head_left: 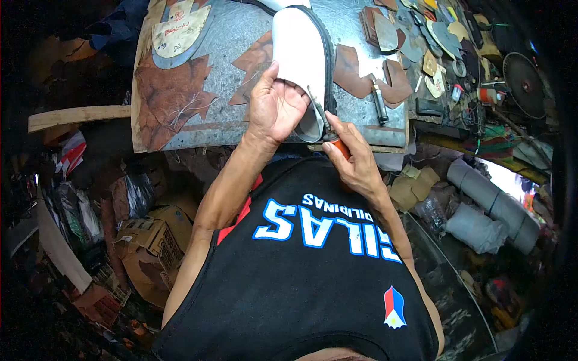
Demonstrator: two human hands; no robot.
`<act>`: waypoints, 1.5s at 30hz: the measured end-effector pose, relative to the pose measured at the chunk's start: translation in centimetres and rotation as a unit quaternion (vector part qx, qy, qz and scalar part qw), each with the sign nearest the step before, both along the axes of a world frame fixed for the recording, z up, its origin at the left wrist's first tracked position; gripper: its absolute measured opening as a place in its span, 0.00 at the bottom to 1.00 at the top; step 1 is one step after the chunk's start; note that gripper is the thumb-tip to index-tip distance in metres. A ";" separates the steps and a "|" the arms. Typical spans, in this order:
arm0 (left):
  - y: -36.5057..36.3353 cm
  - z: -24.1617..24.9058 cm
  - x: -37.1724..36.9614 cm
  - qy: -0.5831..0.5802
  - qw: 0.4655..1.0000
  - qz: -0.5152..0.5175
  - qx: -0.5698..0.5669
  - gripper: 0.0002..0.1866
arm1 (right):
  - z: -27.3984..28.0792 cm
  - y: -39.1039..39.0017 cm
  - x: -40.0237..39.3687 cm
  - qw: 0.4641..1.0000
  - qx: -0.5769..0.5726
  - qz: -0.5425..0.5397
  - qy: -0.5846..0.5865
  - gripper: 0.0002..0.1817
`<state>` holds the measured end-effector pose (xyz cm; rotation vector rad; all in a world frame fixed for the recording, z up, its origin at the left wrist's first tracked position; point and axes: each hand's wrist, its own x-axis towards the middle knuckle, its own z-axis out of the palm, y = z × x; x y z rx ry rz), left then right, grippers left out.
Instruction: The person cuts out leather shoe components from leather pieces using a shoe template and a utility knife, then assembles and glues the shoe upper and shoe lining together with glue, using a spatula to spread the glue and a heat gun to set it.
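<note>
A white shoe (pixel 298 45) with a dark ribbed sole edge lies lengthwise on the metal-topped table. My left hand (pixel 277 108) grips it at its opening, palm up, thumb along the outer side and fingers curled at the rim. In my right hand (pixel 358 159) is a slim metal tool with an orange handle (pixel 342 148). The tool's thin shaft points up and left, its tip right at the shoe's opening, near my left fingertips. Part of the handle is hidden by my fingers.
Brown leather pieces (pixel 171 99) lie left of the shoe, beside a marked pattern (pixel 180 33). To the right are more cut leather pieces (pixel 352 72) and a black-and-silver lighter-like object (pixel 380 103). Tools and scraps crowd the far right near a round dark disc (pixel 524 84).
</note>
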<state>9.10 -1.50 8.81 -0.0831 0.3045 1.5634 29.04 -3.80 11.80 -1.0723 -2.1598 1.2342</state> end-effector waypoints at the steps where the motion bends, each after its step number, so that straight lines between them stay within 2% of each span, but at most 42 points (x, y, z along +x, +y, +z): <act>1: 0.0 -0.1 0.0 -0.002 1.000 0.001 0.003 0.29 | -0.1 0.0 0.0 1.000 0.002 0.000 0.006 0.32; 12: 0.2 0.0 0.8 0.015 1.000 -0.003 0.024 0.26 | 0.1 0.2 -0.3 1.000 0.020 0.002 0.011 0.31; 18: 0.2 0.2 0.8 0.022 1.000 0.003 -0.001 0.25 | 0.4 0.3 -0.4 1.000 0.023 0.008 -0.002 0.31; 23: -0.1 0.3 -0.2 0.101 0.994 -0.051 0.006 0.25 | 1.0 1.3 0.5 1.000 0.023 0.017 -0.012 0.30; 24: 0.0 0.3 -0.7 0.099 0.994 -0.046 0.006 0.25 | 1.3 1.8 0.8 0.998 0.051 0.041 -0.020 0.30; 26: 0.3 0.3 -2.0 0.138 0.982 -0.129 -0.027 0.25 | 2.6 3.0 1.3 0.994 0.062 0.073 -0.055 0.28; 27: 0.5 0.1 -2.8 0.135 0.983 -0.121 -0.026 0.25 | 3.2 3.7 1.3 0.986 0.116 0.083 -0.089 0.28; 29: 0.6 -0.2 -3.8 0.167 0.960 -0.224 -0.023 0.26 | 4.4 5.4 1.4 0.965 0.190 0.105 -0.151 0.28; 31: 0.4 0.8 -3.9 0.169 0.956 -0.237 -0.027 0.27 | 4.5 6.6 1.1 0.951 0.231 0.119 -0.168 0.27; 33: 0.2 1.3 -3.9 0.208 0.938 -0.273 -0.057 0.27 | 4.9 7.7 0.6 0.899 0.344 0.170 -0.211 0.26; 38: -0.5 1.7 -4.1 0.232 0.929 -0.279 -0.070 0.27 | 5.3 8.5 -0.1 0.876 0.368 0.212 -0.226 0.26; 45: -1.0 2.5 -4.3 0.264 0.924 -0.271 -0.055 0.27 | 5.2 7.8 -0.3 0.888 0.343 0.220 -0.215 0.26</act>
